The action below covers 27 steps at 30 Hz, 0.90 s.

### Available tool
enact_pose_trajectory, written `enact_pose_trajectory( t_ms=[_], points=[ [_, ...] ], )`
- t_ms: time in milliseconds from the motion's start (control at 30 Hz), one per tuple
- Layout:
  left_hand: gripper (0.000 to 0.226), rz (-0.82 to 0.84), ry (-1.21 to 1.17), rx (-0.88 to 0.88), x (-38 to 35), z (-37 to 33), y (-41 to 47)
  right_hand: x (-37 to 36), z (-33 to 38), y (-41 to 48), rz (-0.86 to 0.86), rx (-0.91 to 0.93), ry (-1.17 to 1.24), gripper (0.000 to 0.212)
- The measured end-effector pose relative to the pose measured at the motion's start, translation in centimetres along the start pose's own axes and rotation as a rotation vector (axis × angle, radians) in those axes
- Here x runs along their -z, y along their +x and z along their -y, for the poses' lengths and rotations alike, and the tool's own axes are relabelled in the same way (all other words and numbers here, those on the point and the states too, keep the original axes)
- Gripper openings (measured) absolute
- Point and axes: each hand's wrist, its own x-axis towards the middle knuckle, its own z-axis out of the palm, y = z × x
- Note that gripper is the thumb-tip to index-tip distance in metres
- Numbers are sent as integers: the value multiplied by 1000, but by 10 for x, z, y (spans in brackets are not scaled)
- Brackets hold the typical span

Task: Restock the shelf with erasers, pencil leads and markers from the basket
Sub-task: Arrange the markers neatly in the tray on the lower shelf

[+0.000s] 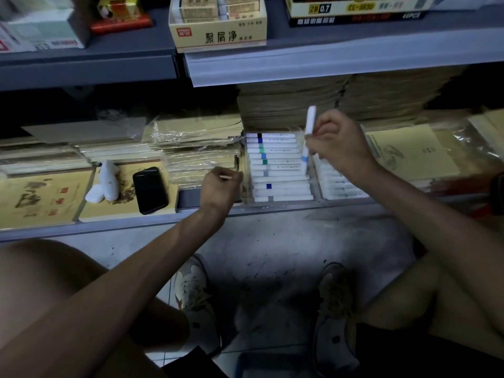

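Observation:
A clear tray [275,201] on the lower shelf holds several white markers [278,166] lying flat, each with a coloured band. My right hand [336,144] grips a white marker with a light-blue band [309,126] upright above the tray's right end, its lower tip near the row. A second row of white markers [341,184] lies to the right, partly behind my wrist. My left hand [222,185] is closed just left of the tray, pinching a thin pale stick-like item. On the upper shelf stand an eraser box [218,34] and a pencil-lead box [354,9].
A black phone [150,189] and a white cloth-like object [106,181] lie on paper packs [41,195] at the left of the lower shelf. Stacks of brown paper [294,105] stand behind the markers. Below are the shelf's front edge [136,222], the tiled floor and my shoes [196,301].

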Motion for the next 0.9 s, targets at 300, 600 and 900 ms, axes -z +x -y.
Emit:
enact_pose_trajectory(
  t_ms=[300,600,900],
  points=[
    [12,127,47,-197,-6,-21,-13,-9,-9,-11,222,-327,427,20],
    [24,122,-10,173,-1,4,-5,-19,-34,-25,252,-527,374,25],
    [38,252,-126,303,-5,7,-8,-17,-34,-22,290,-607,470,29]
  ],
)
